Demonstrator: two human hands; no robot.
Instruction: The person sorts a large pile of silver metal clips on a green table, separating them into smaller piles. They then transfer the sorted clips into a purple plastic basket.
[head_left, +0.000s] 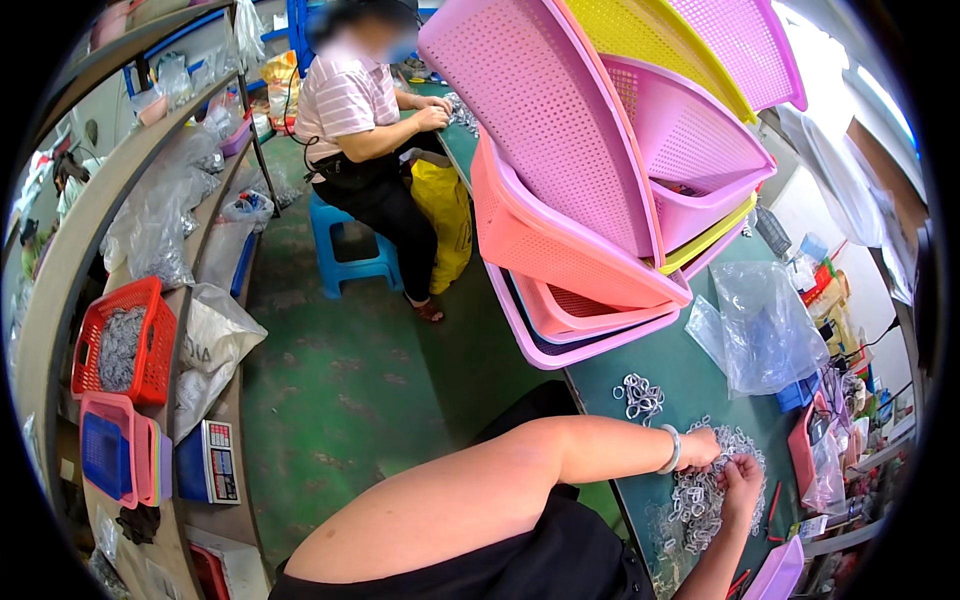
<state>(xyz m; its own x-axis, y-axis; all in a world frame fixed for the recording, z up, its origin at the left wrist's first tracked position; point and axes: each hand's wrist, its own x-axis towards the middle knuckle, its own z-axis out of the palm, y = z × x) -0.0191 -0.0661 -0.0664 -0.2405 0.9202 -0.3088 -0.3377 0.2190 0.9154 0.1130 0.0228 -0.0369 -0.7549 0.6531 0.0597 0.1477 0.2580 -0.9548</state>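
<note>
A heap of small silvery metal links [697, 498] is spread over the green table in front of me. At its far edge is my left hand [700, 449], a bracelet at the wrist, its fingers drawn together. Close beside it, my right hand [741, 482] is also closed in a pinch above the links. Whatever sits between the fingertips is too small to make out. A smaller cluster of silvery rings [638, 398] lies on the table, apart from the heap, beyond my left forearm.
Stacked pink and yellow plastic baskets [575, 250] tower at the table's far side. Clear plastic bags [765, 325] and red-handled tools [775, 512] lie to the right. Leftward, shelves hold a red basket [150, 340] and a scale [220, 462]. Another person [350, 120] sits on a blue stool [350, 262].
</note>
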